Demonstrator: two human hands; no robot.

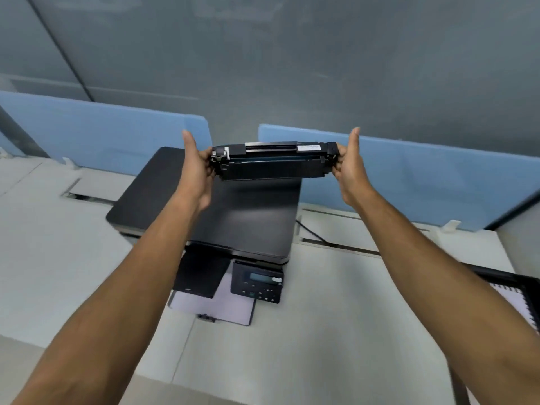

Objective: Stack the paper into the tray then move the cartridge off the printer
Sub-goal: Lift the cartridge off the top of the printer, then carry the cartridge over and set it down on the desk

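Above the flat black printer (222, 211) on the pale grey table (336, 317), both hands hold one long black plastic cartridge (274, 162) level in the air, clear of the lid. Left hand (198, 171) clasps its left end, right hand (350, 168) its right end, fingers curled closed around it, thumbs up. White paper (216, 305) lies in the printer's front tray (248, 321). Two blue divider panels (409, 176) stand behind. One black wire basket (523, 285) sits at right. A white label marks the cartridge's top.
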